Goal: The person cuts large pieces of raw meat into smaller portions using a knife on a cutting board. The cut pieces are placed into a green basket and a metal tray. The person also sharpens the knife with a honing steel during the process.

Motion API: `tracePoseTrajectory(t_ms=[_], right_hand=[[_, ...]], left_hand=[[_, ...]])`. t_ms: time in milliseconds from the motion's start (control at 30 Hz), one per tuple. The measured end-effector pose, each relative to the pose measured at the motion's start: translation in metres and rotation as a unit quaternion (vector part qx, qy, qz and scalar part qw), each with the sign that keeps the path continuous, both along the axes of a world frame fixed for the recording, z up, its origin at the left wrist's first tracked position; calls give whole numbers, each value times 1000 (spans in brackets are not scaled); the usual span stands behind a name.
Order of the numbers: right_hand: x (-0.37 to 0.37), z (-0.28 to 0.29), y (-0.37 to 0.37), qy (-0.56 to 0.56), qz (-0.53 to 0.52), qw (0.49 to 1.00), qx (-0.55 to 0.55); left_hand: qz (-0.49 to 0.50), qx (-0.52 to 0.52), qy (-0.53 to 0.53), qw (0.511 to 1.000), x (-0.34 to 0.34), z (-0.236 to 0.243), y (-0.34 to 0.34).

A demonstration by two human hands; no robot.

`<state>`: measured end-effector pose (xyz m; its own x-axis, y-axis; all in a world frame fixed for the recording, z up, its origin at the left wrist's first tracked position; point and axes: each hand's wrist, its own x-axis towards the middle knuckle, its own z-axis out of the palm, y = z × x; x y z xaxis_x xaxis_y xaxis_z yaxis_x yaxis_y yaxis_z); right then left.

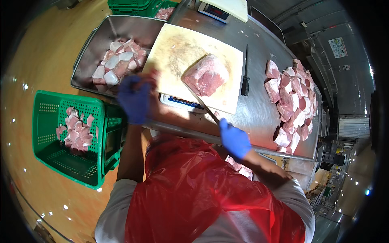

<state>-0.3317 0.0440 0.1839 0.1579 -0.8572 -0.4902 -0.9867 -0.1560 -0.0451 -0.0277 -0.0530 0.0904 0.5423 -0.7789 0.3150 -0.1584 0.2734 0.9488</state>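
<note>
My right hand (235, 139), in a blue glove, grips the dark handle of a knife (199, 99). The blade's tip lies at the lower left edge of a large pink piece of meat (206, 75) with a pale fat layer. That piece rests on a white cutting board (178, 40). Off the board's left edge is my left hand (133, 101), also gloved in blue and blurred by motion. Its fingers are closed on a small red meat scrap (152, 77), smeared in the picture.
Left of the board, a metal tub (91, 52) holds cut meat. Below it, a green perforated crate (40, 133) contains trimmings. A sharpening steel (245, 77) lies right of the board; meat pieces (289, 103) are heaped beyond. A scale (178, 103) shows under the board's near edge.
</note>
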Motion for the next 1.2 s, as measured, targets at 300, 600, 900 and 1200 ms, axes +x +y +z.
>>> tracePoseTrajectory(t_ms=[300, 600, 900, 1200], right_hand=[[-58, 21, 39, -208, -110, 946, -225], [-27, 11, -22, -398, -254, 842, -263], [-74, -23, 18, -351, -246, 857, -285], [-53, -58, 44, -229, -177, 930, -225]], left_hand=[[255, 245, -424, 834, 274, 3, 101], [-285, 224, -528, 768, -143, 73, -56], [-444, -225, -705, 506, -120, 72, -104], [-312, -38, -324, 892, -55, 7, -25]])
